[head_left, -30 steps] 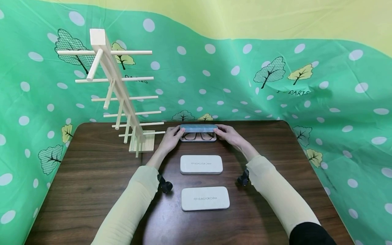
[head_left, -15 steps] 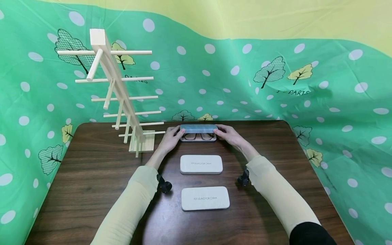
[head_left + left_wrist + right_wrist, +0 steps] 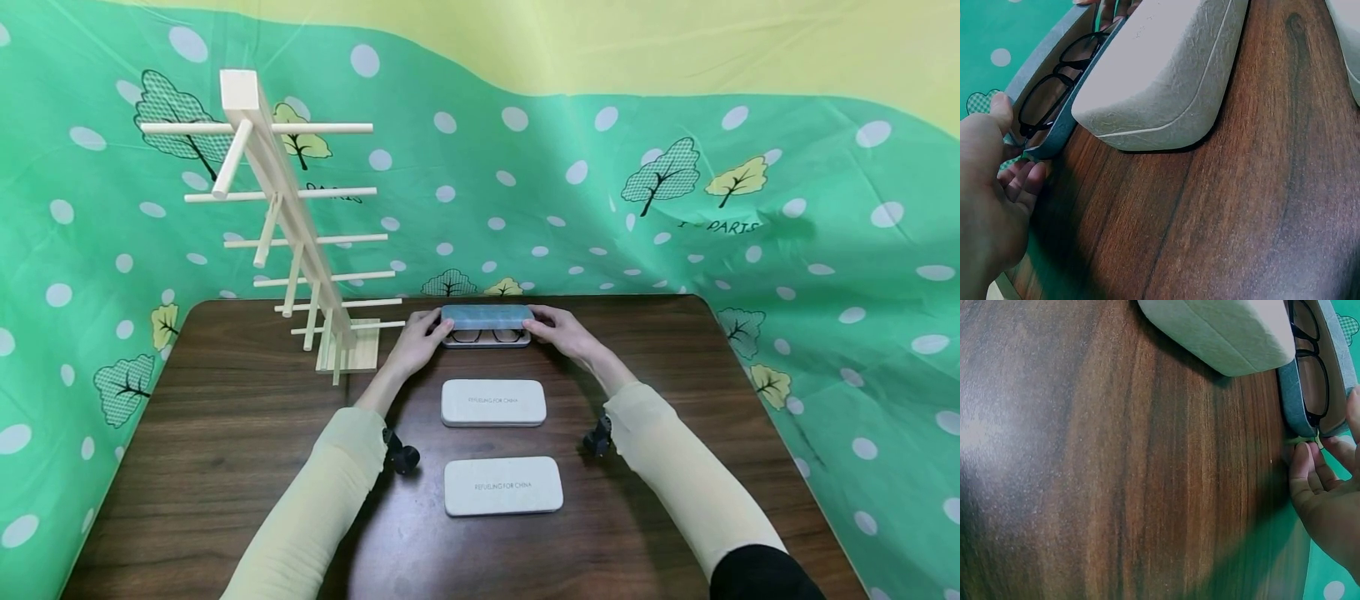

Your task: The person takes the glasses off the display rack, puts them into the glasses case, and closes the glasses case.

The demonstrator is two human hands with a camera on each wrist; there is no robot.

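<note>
A blue glasses case [image 3: 486,317] stands at the far edge of the table, its lid partly raised. Inside lie black-rimmed glasses [image 3: 1030,129], their upper part hidden by the lid in the head view. My left hand [image 3: 415,344] grips the case's left end, thumb on the lid and fingers curled lower down. At the opposite end my right hand [image 3: 564,332] holds it the same way, thumb at the lid's corner. Close in front sits a white glasses case [image 3: 493,403], closed and lettered. A second white glasses case [image 3: 502,487] lies nearer to me.
Left of the hands rises a wooden peg rack [image 3: 300,237] on a square base [image 3: 363,346], its pegs reaching close to my left hand. The brown table [image 3: 645,517] ends at a green dotted cloth [image 3: 540,192] behind and on both sides.
The blue case's lid has come down slightly, covering more of the glasses. Both hands stay at the ends of the case; the white cases have not moved.
</note>
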